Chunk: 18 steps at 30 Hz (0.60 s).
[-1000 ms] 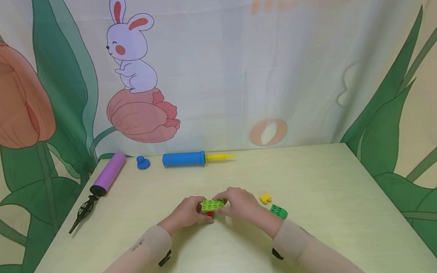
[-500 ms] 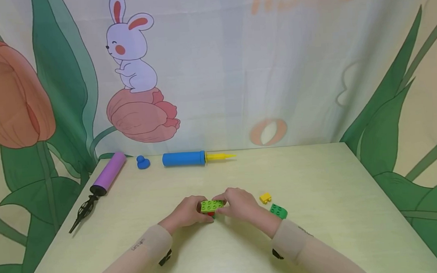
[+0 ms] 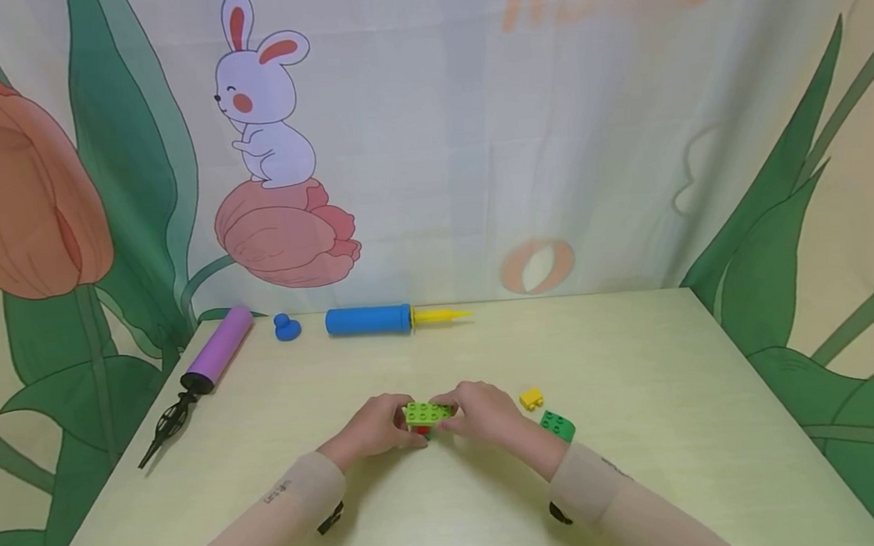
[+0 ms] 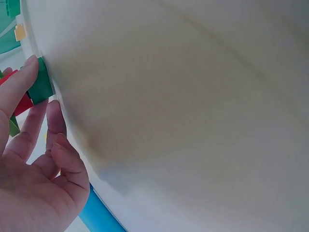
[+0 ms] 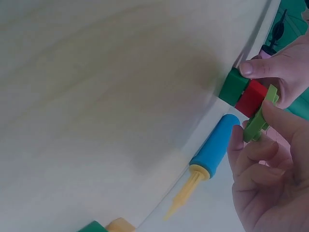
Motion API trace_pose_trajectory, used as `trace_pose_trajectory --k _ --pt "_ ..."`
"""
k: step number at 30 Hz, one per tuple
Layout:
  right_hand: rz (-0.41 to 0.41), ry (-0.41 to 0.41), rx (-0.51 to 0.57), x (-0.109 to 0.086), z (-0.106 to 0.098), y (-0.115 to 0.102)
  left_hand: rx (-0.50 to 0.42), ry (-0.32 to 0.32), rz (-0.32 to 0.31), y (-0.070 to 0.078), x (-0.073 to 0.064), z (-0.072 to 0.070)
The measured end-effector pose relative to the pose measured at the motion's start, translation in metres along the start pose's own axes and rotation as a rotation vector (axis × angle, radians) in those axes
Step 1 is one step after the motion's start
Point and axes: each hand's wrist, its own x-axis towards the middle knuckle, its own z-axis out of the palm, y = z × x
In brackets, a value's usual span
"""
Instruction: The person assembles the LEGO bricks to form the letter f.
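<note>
My left hand (image 3: 375, 427) pinches a dark green building block (image 5: 234, 87) between thumb and fingers. A red building block (image 5: 251, 98) is stacked on it, mostly hidden in the head view. Over the red one lies a flat lime-green studded brick (image 3: 427, 413), sticking out past the stack to the right. Thumb and fingers of my right hand (image 3: 486, 412) pinch that brick at its right end. In the right wrist view its underside is close against the red block. The left wrist view shows the dark green block (image 4: 41, 83) low over the tabletop.
Right of my hands lie a small yellow block (image 3: 531, 398) and a green block (image 3: 557, 425) with a rounded end. Along the back edge are a blue pump (image 3: 368, 321) with a yellow nozzle and a blue toy duck (image 3: 286, 327). A purple pump (image 3: 220, 350) lies at left.
The lime-green brick shifted slightly left, then slightly back to the right, over the red block. Both hands keep their hold almost in place; the loose blocks and pumps stay put.
</note>
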Motion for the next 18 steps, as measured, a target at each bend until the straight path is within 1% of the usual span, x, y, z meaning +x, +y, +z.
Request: trace_pose_trajectory --k 4,11,18 --pt "-0.019 -0.005 -0.009 -0.0005 -0.0022 -0.0019 0.001 -0.003 -0.003 -0.0014 0.0004 0.0009" --pt "-0.027 -0.027 -0.047 0.0002 -0.0032 -0.0031 0.003 -0.003 -0.005 -0.0028 0.0008 0.003" --pt "0.009 -0.025 -0.033 -0.0011 -0.0021 -0.0031 -0.004 -0.004 -0.004 -0.0017 0.0008 0.0016"
